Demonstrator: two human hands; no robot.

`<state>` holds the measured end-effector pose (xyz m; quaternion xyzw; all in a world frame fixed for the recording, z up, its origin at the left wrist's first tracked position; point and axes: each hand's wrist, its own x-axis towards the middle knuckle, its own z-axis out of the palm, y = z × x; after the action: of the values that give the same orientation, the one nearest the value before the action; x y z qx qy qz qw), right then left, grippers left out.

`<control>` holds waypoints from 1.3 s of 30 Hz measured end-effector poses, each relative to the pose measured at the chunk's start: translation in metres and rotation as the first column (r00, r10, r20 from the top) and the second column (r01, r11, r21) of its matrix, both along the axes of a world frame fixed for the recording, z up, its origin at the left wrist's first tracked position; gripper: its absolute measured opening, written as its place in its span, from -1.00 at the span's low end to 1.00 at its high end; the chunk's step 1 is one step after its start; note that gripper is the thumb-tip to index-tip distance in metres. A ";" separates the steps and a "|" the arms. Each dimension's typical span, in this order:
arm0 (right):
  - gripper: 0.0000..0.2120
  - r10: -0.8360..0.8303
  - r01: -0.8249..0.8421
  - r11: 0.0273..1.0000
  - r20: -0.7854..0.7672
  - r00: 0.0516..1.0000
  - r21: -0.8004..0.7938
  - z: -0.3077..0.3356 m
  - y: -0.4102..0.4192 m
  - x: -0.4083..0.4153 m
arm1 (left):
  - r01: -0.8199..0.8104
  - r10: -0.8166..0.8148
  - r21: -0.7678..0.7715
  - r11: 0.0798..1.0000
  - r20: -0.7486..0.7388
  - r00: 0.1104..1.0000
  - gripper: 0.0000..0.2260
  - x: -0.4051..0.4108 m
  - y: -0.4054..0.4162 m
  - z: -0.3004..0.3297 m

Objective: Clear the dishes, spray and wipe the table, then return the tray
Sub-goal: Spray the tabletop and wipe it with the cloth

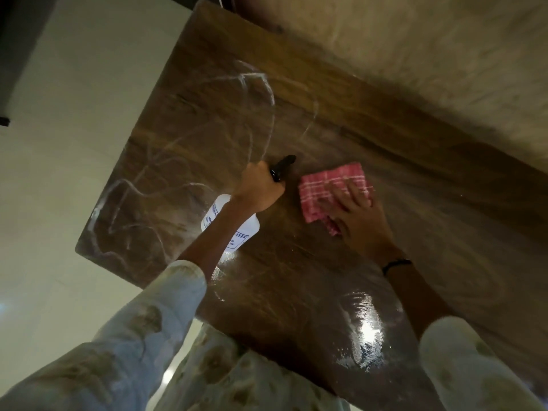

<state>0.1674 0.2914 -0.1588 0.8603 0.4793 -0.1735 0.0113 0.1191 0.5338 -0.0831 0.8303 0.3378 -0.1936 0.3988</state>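
A dark wooden table [385, 179] fills the middle of the head view, its top wet and streaked with white wipe marks. My left hand [261, 188] grips the black trigger head of a white spray bottle [246, 229], which hangs over the table under my forearm. To its right, my right hand [358, 215] presses a folded red and white checked cloth [329, 188] flat on the tabletop, fingers spread over it. No dishes or tray are in view.
A pale floor [59, 188] lies left of the table's edge. A light marbled wall or bench surface [444, 54] runs along the table's far right side. A glare patch [367, 336] shines on the wet top near me.
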 end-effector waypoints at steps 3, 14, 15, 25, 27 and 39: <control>-0.42 -0.170 0.171 0.983 0.029 0.985 -0.061 0.004 0.001 0.040 | 0.026 -0.026 -0.013 1.000 -0.007 1.000 -0.80 0.014 0.004 -0.005; -0.31 -0.035 0.031 0.993 0.027 0.999 0.112 -0.001 0.072 0.031 | 0.065 -0.063 -0.032 0.997 0.037 0.997 -0.75 0.056 0.011 -0.011; -0.31 0.019 -0.022 0.996 0.039 0.999 0.090 -0.003 0.056 0.032 | 0.065 -0.064 -0.027 0.997 0.040 0.997 -0.71 0.061 0.010 -0.010; -0.51 -0.228 0.228 0.973 0.019 0.973 -0.019 0.004 0.003 0.091 | 0.116 -0.116 -0.002 0.993 0.072 0.991 -0.76 0.113 -0.014 -0.008; -0.51 -0.223 0.223 0.975 0.021 0.975 -0.008 0.002 0.003 0.094 | 0.096 -0.097 0.011 0.995 0.069 0.993 -0.74 0.119 -0.016 -0.011; -0.51 -0.453 0.452 0.890 -0.002 0.892 0.053 0.000 0.052 0.148 | 0.058 -0.059 0.015 0.998 0.084 0.995 -0.71 0.119 0.014 -0.019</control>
<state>0.3155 0.3430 -0.1586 0.9491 0.2702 -0.1543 -0.0495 0.2382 0.5480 -0.1023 0.8499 0.2973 -0.1678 0.4015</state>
